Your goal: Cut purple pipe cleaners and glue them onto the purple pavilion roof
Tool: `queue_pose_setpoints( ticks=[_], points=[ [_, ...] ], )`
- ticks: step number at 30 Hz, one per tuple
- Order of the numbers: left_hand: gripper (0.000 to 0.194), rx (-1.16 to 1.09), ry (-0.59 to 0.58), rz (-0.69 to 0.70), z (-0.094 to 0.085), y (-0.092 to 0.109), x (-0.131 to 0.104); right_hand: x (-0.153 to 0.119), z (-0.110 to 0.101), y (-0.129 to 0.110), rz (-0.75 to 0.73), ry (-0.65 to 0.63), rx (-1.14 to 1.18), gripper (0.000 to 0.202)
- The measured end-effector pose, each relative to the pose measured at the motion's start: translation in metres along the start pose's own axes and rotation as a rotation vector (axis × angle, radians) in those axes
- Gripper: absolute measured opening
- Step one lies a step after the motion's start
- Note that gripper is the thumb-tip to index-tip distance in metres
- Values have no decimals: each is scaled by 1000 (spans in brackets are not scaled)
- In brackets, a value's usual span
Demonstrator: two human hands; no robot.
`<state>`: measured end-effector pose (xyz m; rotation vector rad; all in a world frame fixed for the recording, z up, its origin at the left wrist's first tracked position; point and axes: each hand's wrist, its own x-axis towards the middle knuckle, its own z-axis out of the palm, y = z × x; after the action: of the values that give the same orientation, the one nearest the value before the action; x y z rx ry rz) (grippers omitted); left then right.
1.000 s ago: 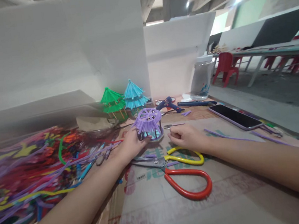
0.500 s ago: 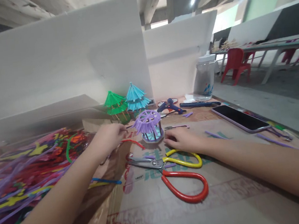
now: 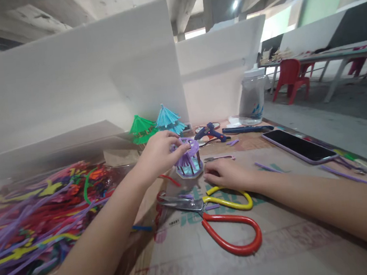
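Observation:
A small model pavilion (image 3: 190, 169) with a purple fringed roof, dark posts and a pale blue floor stands on the table. My left hand (image 3: 162, 153) reaches over it from the left, thumb and fingers closed around the roof's top and left side, hiding part of it. My right hand (image 3: 219, 173) rests on the tabletop just right of the pavilion, its fingers loosely curled with nothing seen in them. In front of both hands lie scissors (image 3: 191, 204) with one yellow and one red handle.
A heap of coloured pipe cleaners (image 3: 57, 202) lies left. Behind stand green (image 3: 140, 127) and blue (image 3: 168, 119) fringed-roof models, a glue gun (image 3: 211, 132) and a water bottle (image 3: 252, 95). A phone (image 3: 298, 145) and small tweezers (image 3: 218, 158) lie right.
My left hand has moved right and onto the purple roof from beside the pavilion. The right hand stays resting in place. The view has shifted slightly.

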<state>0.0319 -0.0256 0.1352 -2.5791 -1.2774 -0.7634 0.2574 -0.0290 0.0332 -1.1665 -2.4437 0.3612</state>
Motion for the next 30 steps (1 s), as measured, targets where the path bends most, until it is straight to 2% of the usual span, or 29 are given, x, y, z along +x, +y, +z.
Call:
queue_pose_setpoints(
  ticks=[8,17,22,26,30],
  points=[
    [40,-48,-101,-1,7,0,-4,-2,0,-1,2,-3,10,17],
    [36,-31,-104,50,11,-3,-4,-2,-1,-2,-17,-4,17,19],
    [36,-29,-143,34,9,-2,-3,-1,1,0,-10,-8,31,19],
    [39,-48,-166,30,5,-1,-2,-4,-5,-5,16,84,91,30],
    [37,-52,-191,44,3,-1,-1,-7,-13,-22,63,173,245,40]
  ],
)
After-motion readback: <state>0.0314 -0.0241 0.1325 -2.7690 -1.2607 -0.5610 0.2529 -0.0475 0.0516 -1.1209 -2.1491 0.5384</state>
